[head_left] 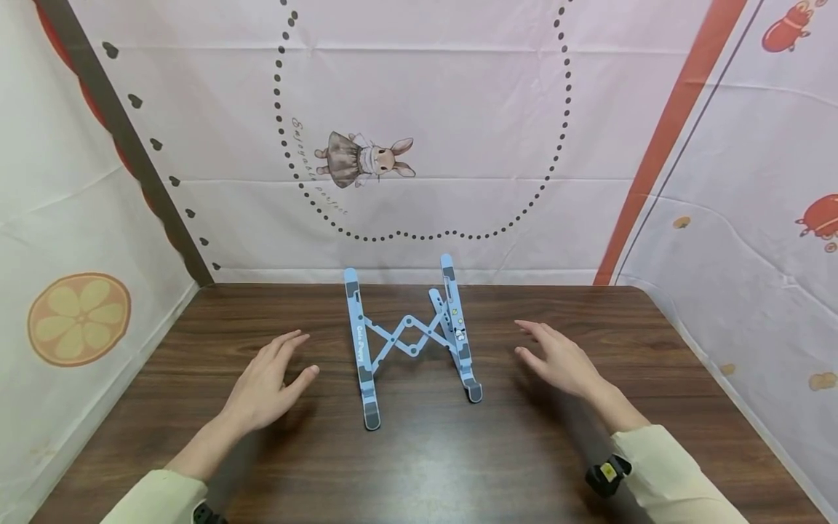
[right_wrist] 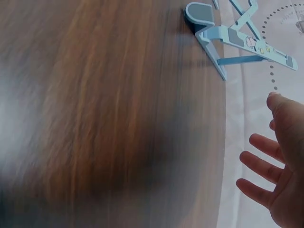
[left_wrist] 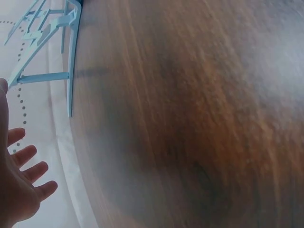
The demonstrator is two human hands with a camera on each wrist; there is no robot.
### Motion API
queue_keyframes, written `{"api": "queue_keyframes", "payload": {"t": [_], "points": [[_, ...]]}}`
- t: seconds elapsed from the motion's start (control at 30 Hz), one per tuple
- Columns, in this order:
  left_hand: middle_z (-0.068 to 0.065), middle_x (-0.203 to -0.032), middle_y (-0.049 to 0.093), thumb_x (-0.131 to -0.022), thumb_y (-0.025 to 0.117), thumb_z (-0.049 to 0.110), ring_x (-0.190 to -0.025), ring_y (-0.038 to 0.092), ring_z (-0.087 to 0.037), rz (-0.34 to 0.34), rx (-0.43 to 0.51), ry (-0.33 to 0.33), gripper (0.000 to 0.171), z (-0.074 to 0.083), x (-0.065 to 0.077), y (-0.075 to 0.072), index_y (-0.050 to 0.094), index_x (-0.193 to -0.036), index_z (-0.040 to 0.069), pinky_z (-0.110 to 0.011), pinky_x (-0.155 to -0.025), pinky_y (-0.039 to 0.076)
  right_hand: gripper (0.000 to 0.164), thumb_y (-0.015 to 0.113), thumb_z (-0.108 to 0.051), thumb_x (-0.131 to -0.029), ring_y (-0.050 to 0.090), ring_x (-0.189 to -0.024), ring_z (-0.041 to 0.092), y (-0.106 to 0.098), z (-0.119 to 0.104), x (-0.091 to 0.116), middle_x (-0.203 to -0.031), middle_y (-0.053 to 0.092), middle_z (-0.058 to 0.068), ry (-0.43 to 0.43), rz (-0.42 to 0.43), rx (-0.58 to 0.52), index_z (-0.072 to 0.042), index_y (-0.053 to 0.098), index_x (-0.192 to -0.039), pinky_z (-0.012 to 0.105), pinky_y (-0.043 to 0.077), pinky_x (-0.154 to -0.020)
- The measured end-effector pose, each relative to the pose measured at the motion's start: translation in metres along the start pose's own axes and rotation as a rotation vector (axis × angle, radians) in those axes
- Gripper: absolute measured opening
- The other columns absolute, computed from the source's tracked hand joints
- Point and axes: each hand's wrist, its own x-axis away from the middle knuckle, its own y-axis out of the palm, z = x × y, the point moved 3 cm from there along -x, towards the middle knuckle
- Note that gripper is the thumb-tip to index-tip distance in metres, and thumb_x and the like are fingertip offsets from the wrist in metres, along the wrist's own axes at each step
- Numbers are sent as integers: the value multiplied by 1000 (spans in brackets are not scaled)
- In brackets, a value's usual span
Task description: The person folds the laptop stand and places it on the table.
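A light blue folding laptop stand (head_left: 361, 342) stands unfolded in the middle of the table, its two long arms joined by a crisscross linkage. Dark grey pads line the arms, and small cartoon prints decorate the right one. My left hand (head_left: 265, 383) hovers to the left of the stand with fingers extended and nothing held. On the other side, my right hand (head_left: 559, 360) is held above the table, thumb apart from the fingers, also holding nothing. Both wrist views show the stand (left_wrist: 71, 57) beyond the fingertips, apart from each hand.
The brown wood-grain table (head_left: 425, 473) reaches back to a white printed cloth (head_left: 425, 94), which hangs behind it and along both sides. A dark device (head_left: 609, 474) is strapped at the right wrist, over a pale green sleeve (head_left: 668, 473).
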Motion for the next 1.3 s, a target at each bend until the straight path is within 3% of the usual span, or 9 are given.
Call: {"api": "queue_keyframes", "payload": {"t": [0.4,0.6,0.83,1.07,1.3], "points": [[-15,-132,46,-91,52,42,-120,42,-36,26,86,-18,55,6,-1,2,45,-132,7,-59,-92,38,42,61,-25,-88,63,-95,25,12,-11,-12,-118,61,12,14,-13,-48,-8,52,-126,45,52,-78],[-14,-127,50,-90,55,38,-118,45,-34,83,135,-3,49,10,-3,6,48,-129,8,-56,-91,39,41,60,-24,-89,64,-94,23,17,-14,-18,-117,61,11,14,-13,-65,-8,53,-126,43,52,-77],[-12,-118,56,-89,59,30,-105,55,-32,156,216,25,40,15,-6,14,53,-123,9,-50,-81,46,39,62,-21,-88,64,-88,19,21,-19,-24,-106,63,8,2,26,-90,-7,54,-124,41,53,-74],[-11,-112,59,-90,57,32,-102,56,-28,116,316,-29,37,23,-10,19,55,-120,10,-44,-70,50,37,62,-18,-88,64,-86,18,23,-24,-31,-99,63,7,-7,43,-111,-7,54,-123,40,53,-74],[-11,-112,59,-91,56,33,-101,59,-27,85,374,-72,37,29,-15,25,55,-119,9,-44,-73,51,35,62,-15,-87,65,-86,21,29,-28,-38,-100,64,10,8,51,-158,-5,56,-120,40,53,-73]]}}
